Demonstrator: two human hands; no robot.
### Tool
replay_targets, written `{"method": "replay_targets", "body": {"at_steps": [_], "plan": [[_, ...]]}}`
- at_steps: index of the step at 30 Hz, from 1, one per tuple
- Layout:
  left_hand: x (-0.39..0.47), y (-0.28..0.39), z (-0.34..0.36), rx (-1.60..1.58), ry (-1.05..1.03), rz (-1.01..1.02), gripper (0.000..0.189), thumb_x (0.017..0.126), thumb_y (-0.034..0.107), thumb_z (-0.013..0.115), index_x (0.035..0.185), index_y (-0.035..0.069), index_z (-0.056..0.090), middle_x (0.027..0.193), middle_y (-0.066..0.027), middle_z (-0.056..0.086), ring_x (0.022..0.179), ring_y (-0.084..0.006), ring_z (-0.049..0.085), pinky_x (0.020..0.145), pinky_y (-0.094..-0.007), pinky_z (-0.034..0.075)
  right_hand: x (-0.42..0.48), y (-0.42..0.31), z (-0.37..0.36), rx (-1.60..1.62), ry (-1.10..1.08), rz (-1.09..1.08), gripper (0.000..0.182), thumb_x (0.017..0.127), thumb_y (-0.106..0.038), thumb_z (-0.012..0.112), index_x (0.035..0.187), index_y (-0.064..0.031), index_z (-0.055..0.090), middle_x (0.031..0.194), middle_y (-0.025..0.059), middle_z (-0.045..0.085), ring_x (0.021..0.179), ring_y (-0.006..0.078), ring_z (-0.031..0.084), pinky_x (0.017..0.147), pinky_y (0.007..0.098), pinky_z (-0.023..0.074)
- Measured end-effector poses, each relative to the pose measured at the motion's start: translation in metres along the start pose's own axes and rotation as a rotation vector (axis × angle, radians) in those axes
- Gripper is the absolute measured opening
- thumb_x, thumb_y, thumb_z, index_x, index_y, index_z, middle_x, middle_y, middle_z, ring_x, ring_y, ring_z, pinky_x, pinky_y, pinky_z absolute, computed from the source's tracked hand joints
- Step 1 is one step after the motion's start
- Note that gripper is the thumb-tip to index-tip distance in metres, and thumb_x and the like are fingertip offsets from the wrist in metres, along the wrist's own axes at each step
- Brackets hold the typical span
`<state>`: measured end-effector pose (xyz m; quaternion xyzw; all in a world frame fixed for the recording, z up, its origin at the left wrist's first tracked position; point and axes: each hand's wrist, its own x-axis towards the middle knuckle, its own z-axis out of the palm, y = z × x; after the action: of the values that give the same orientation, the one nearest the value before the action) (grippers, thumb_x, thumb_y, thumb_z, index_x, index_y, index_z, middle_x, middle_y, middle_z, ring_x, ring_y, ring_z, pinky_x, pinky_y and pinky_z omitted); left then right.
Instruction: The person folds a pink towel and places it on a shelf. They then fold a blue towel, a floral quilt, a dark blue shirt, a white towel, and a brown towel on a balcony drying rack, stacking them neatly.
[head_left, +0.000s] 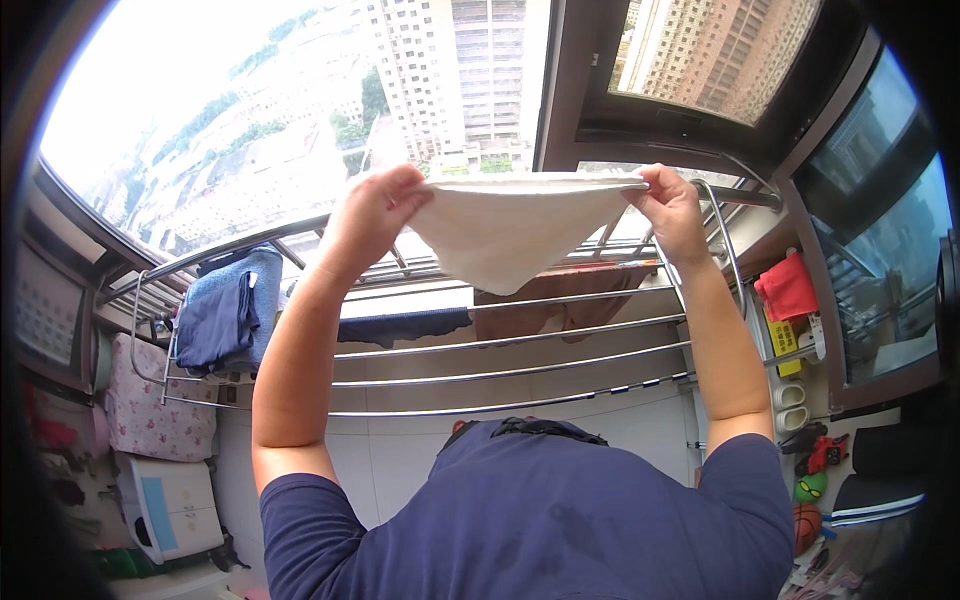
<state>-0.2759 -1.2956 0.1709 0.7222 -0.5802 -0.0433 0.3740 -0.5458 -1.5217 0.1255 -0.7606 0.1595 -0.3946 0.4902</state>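
A white cloth (510, 232) is stretched between my two raised hands, its upper edge nearly straight and its lower part sagging to a point. My left hand (379, 210) pinches the left end of that edge between thumb and fingers. At the opposite end, my right hand (667, 210) grips the other corner the same way. Both hands are above a metal drying rack (517, 369) with several parallel rails. Behind and below the white cloth, a brown cloth (555, 304) hangs over the rack, beside a dark blue cloth (405, 326).
Folded dark blue clothing (217, 322) lies on the rack's left end. Large windows (225, 135) rise ahead. To the left are a floral cover (161, 397) and a white cabinet (176, 510). On the right sit a red cloth (786, 287), slippers (790, 407) and a basketball (806, 525).
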Motion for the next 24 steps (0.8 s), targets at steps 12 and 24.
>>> {"method": "replay_targets", "body": {"at_steps": [12,24], "plan": [[-0.017,-0.006,0.001,-0.074,-0.076,-0.211,0.019,0.088,0.019,0.061,0.088,-0.001,0.062,0.071,-0.0069,0.061,0.062,-0.0124,0.058,0.058,-0.0258,0.050,-0.007,-0.003,0.012,0.147,-0.057,0.206,0.006,0.088,-0.007,0.059,0.087,-0.0037,0.055,0.067,-0.0015,0.057,0.052,0.0036,0.048,0.048,0.0188,0.0379],[-0.093,0.023,0.010,0.203,0.174,0.178,0.008,0.080,0.006,0.066,0.081,0.002,0.060,0.072,-0.0086,0.059,0.066,-0.0213,0.058,0.060,-0.0291,0.046,-0.066,0.015,0.008,0.136,-0.109,0.157,0.009,0.084,0.001,0.058,0.092,-0.0014,0.057,0.083,0.0049,0.066,0.075,0.0097,0.063,0.065,0.0222,0.0498]]}}
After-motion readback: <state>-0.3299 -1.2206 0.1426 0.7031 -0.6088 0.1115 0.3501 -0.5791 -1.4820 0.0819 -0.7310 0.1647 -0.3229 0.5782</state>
